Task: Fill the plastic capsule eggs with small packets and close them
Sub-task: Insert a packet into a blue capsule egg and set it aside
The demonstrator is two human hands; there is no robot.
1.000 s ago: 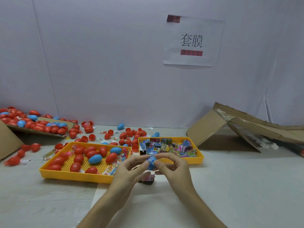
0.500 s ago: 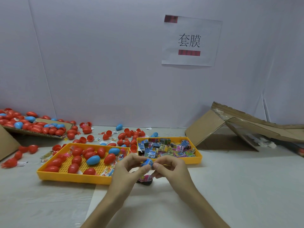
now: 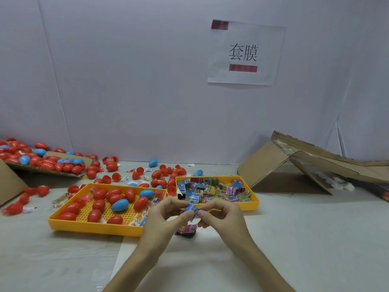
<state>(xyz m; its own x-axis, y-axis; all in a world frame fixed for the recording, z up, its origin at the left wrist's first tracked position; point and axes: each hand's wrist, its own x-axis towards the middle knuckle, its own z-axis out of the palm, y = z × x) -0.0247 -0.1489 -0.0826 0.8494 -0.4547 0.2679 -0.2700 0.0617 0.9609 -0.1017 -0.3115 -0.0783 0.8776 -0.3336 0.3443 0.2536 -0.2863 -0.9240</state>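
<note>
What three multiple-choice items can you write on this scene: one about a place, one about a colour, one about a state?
1. Where do the printed packets lie?
A. in the right yellow tray
B. on the folded cardboard
C. on the wall sheet

2. What colour are most eggs in the left yellow tray?
A. blue
B. red
C. green

3. What holds the small blue item?
A. nothing
B. one hand alone
C. the left hand and the right hand, pinching it

1 A: packets fill that tray.
2 B: red ones outnumber the few blue.
3 C: fingertips of both hands meet on it.
</note>
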